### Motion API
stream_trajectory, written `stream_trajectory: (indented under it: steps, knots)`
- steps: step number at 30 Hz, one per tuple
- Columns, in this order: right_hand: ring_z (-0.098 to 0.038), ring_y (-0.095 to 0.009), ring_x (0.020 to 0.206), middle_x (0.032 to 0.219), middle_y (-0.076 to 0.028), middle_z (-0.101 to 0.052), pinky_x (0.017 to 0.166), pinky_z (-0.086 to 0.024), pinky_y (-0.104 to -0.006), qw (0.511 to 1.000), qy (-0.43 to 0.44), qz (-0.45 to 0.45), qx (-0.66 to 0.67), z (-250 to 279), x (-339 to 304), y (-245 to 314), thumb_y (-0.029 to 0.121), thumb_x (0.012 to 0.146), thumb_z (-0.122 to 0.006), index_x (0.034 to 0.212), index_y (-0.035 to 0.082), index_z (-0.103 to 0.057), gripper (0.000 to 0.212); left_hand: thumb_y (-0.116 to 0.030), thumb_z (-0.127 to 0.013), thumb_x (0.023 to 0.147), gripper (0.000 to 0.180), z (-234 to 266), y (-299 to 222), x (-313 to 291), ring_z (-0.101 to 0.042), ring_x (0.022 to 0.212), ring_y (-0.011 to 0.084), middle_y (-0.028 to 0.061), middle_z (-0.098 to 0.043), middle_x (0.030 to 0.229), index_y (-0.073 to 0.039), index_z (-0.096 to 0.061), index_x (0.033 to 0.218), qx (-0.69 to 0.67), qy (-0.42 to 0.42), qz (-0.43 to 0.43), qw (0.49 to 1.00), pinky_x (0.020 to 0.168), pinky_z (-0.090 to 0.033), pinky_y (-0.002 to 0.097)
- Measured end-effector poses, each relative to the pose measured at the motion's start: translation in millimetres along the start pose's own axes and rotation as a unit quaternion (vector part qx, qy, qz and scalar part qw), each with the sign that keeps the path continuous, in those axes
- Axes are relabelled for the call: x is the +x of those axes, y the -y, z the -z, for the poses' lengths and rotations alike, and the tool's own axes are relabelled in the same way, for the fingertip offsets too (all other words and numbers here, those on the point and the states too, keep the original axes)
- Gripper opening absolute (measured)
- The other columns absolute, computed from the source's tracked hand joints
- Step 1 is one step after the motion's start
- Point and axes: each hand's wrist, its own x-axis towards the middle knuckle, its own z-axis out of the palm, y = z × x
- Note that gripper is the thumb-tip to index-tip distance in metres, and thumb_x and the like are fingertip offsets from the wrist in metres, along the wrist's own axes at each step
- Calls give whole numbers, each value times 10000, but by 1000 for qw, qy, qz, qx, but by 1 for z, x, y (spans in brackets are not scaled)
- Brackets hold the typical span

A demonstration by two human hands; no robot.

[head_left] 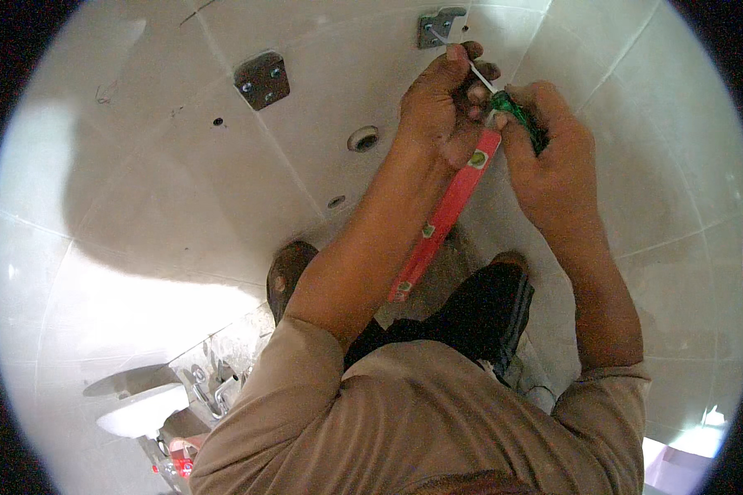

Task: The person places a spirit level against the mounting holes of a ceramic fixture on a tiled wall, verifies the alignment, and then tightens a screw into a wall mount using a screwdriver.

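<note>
My right hand [558, 157] is wrapped round the green handle of a screwdriver [516, 114]. Its pale shaft slants up and left to a screw in a small metal bracket [428, 35] on the tiled wall. Close below that bracket, my left hand [442, 103] has its fingers closed round the shaft. A red spirit level [447, 216] hangs slantwise under both hands, its upper end by the left palm and the right fingertips. What bears the level is hidden between the hands.
Another metal bracket [262, 81] with two screws is fixed to the wall at the left. Below it are a small dark hole [217, 122] and a round pipe opening [363, 139]. A white washbasin [144, 411] and metal taps [213, 398] show at the lower left.
</note>
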Motion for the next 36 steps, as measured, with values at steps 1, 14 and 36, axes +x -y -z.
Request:
stream_trajectory:
  steps: [1, 14, 36]
  knots:
    - [-491, -82, 488, 777, -56, -636, 411, -348, -219, 991, -9, 109, -82, 1, 0, -4, 115, 940, -629, 1121, 44, -607, 195, -358, -650, 972, 317, 0, 1, -1, -551, 620, 124, 113, -681, 892, -51, -622, 1048, -1, -3, 0, 1000, 542, -435, 247]
    - [-532, -101, 539, 784, -59, -618, 450, -416, -258, 934, 71, -244, 251, 8, -3, 8, 169, 945, -636, 1116, 40, -562, 226, -321, -611, 1004, 271, -7, -4, -2, -564, 653, 125, 94, -666, 925, -62, -615, 1080, 12, -37, 1, 999, 578, -469, 247]
    - [-519, -117, 513, 789, -54, -643, 501, -438, -324, 945, 5, 204, -256, 6, 7, -3, 223, 952, -636, 1121, 57, -572, 245, -282, -590, 1011, 230, -2, -6, 8, -588, 683, 164, 126, -688, 915, -65, -623, 1080, -20, -28, -26, 999, 634, -504, 268]
